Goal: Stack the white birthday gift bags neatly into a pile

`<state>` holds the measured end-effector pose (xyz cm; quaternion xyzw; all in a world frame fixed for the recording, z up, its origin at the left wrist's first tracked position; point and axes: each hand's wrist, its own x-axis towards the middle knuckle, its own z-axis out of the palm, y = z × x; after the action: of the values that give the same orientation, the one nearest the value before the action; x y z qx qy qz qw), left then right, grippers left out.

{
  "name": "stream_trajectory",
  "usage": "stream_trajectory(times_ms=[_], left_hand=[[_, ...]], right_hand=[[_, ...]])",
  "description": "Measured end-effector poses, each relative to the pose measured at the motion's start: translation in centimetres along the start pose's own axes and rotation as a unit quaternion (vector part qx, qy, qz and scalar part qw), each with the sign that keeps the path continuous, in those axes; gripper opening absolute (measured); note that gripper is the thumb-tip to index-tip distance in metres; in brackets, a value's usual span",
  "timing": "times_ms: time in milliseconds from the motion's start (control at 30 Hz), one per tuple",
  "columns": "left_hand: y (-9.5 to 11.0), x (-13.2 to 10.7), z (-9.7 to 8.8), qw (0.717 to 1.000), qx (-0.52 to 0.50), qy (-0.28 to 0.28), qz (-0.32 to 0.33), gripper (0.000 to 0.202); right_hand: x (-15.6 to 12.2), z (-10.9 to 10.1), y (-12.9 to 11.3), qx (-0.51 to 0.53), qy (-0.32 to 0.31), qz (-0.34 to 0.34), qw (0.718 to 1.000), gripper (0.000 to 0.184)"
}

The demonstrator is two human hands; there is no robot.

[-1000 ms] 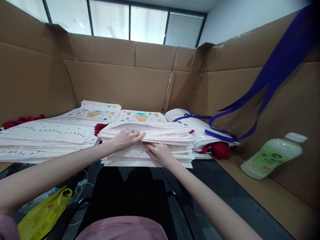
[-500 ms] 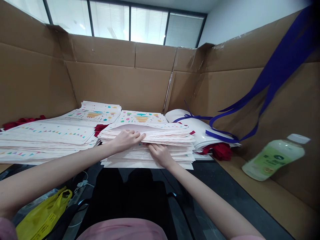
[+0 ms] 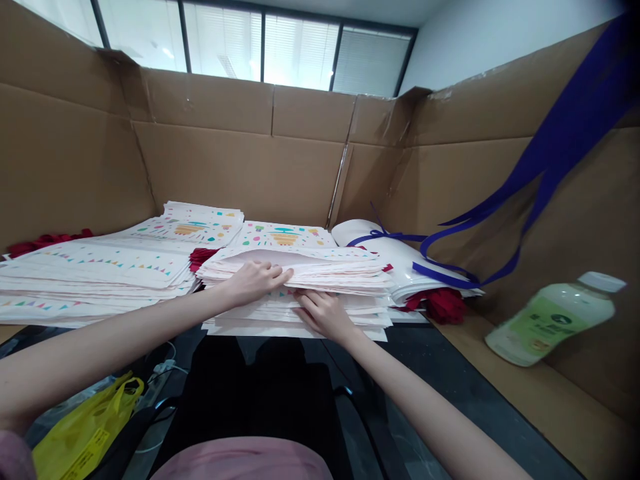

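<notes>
A thick stack of white printed paper sheets (image 3: pixel 345 270) lies in front of me, its layered edges facing me and its upper sheets bowed up. My left hand (image 3: pixel 260 279) is closed on the front edge of the upper sheets, fingers curled over them. Lower and to the right, my right hand (image 3: pixel 325 312) has its fingertips at the gap beneath the upper layers, pinching the stack's edge. Its exact hold is partly hidden among the sheets. Dark red material (image 3: pixel 203 259) sticks out at the stack's left side.
More printed stacks (image 3: pixel 100 263) lie left and behind. At right are a curved white bundle (image 3: pixel 400 263) with blue ribbon (image 3: pixel 540 153), a red bunch (image 3: pixel 444 305) and a leaning bottle (image 3: pixel 555 320). Cardboard walls (image 3: pixel 210 160) surround the table. A yellow bag (image 3: pixel 85 427) sits lower left.
My right hand has shifted slightly right, its thumb showing more below the fingers. My left hand keeps its place on the upper sheets. The view has moved very slightly.
</notes>
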<state>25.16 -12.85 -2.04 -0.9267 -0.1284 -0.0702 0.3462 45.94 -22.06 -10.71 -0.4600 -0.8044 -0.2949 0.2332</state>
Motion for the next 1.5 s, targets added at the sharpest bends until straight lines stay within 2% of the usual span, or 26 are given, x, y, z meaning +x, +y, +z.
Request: stream_trajectory(times_ms=[100,300,467,667,833,1033,1300,1433,1500], left_hand=[[0.0,0.0,-0.1,1.000,0.002,0.000,0.000,0.041],[0.2,-0.1,-0.3,1.000,0.004,0.003,-0.002,0.040],[0.3,0.0,-0.1,1.000,0.002,0.004,-0.008,0.037],[0.4,0.0,0.0,1.000,0.000,0.003,-0.009,0.038],[0.4,-0.1,-0.1,1.000,0.002,0.003,-0.007,0.038],[0.5,-0.1,0.3,1.000,0.002,0.003,-0.006,0.040],[0.5,-0.1,0.2,1.000,0.003,0.000,-0.005,0.040],[0.5,-0.1,0.2,1.000,0.000,0.004,-0.007,0.040],[0.4,-0.1,0.3,1.000,-0.002,0.004,-0.008,0.039]], right_hand=[[0.0,-0.3,0.0,0.002,-0.002,-0.006,1.000,0.031],[0.2,-0.4,-0.5,-0.012,-0.008,-0.002,1.000,0.024],[0.4,-0.6,-1.1,-0.030,-0.016,0.019,0.999,0.028],[0.0,1.4,-1.0,-0.066,0.029,0.039,0.997,0.012],[-0.5,3.1,-0.5,-0.079,0.073,0.016,0.994,0.014],[-0.6,3.8,-0.3,-0.084,0.109,0.002,0.991,0.014],[-0.5,3.0,-0.7,-0.068,0.097,0.017,0.993,0.014],[-0.1,1.5,-1.1,-0.056,0.082,0.032,0.995,0.011],[-0.1,0.3,-1.2,-0.047,0.072,0.035,0.996,0.018]])
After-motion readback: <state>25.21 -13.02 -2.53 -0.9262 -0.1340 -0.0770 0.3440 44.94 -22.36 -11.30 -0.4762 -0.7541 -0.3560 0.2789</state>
